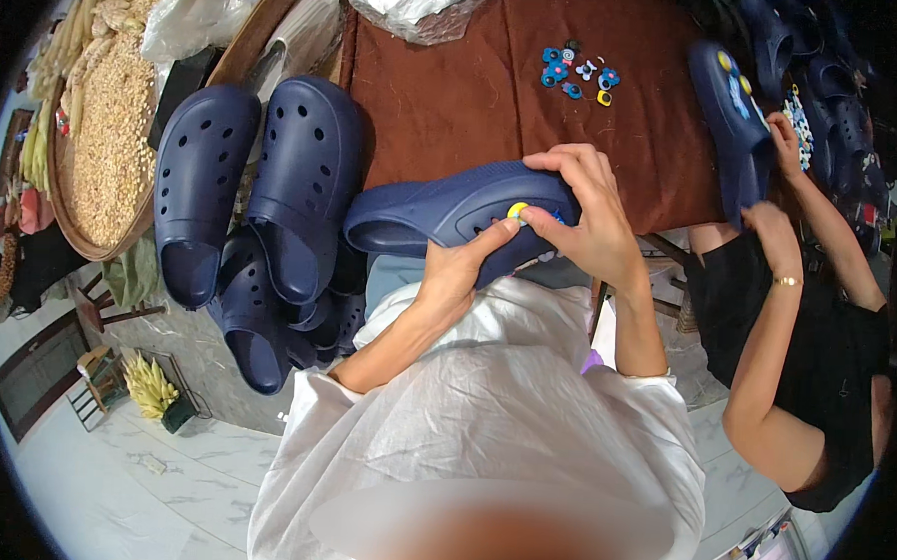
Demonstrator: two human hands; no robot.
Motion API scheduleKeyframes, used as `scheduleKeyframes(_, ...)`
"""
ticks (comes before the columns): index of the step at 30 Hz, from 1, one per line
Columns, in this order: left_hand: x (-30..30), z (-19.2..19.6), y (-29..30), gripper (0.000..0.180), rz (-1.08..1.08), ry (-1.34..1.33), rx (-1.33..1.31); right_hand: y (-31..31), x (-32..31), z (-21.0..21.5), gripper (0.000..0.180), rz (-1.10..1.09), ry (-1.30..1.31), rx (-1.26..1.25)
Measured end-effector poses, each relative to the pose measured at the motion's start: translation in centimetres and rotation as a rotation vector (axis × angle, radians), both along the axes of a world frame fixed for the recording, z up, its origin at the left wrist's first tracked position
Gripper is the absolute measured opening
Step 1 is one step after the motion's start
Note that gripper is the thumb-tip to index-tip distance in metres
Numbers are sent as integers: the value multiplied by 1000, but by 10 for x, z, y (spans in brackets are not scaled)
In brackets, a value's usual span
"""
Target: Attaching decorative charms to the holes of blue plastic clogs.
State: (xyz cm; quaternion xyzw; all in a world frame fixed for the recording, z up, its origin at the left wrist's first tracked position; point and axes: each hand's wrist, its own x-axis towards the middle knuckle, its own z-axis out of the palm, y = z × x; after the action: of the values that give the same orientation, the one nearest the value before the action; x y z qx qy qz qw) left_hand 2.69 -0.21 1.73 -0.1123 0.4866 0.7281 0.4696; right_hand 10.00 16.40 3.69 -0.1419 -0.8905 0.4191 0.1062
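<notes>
A navy blue clog [412, 206] lies tilted on its side between my two hands, over my lap at the table's front edge. My left hand [461, 271] grips it from below, its thumb beside a yellow shoe charm [519, 211] on the clog's upper. Curled over the toe, my right hand [596, 221] has its fingers on the sole and its thumb next to the same charm. Part of a blue charm shows under the right thumb. Beyond the clog, several small blue, white and yellow charms [581, 71] lie loose on the brown cloth [446, 100].
Several navy clogs [308, 164] are piled at the left. A large round tray of corn kernels [107, 185] stands farther left. At the right, a co-worker's hands [771, 234] hold another decorated clog [728, 122]. Plastic wrapping [421, 4] lies at the back.
</notes>
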Motion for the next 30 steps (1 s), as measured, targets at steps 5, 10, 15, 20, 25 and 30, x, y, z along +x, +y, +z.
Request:
scheduleKeyframes(5,1,-5,-1,28,-5,21,15,2,-1,1,50,14,-85,-30)
scheduleKeyframes(10,8,-14,1,28,-13,109,-19,11,-4,-4,52,70,-177,-67)
scheduleKeyframes(15,12,-24,3,27,5,210,-36,12,-6,-15,53,88,-272,-188)
scheduleKeyframes(20,15,-28,3,31,-23,269,-87,7,-9,-17,51,87,-274,-138)
scheduleKeyframes(25,14,-25,2,33,-50,282,-152,10,-6,-22,51,103,-331,-152)
scheduleKeyframes(30,9,-11,-4,36,5,-76,2,13,6,-32,56,123,-216,-202)
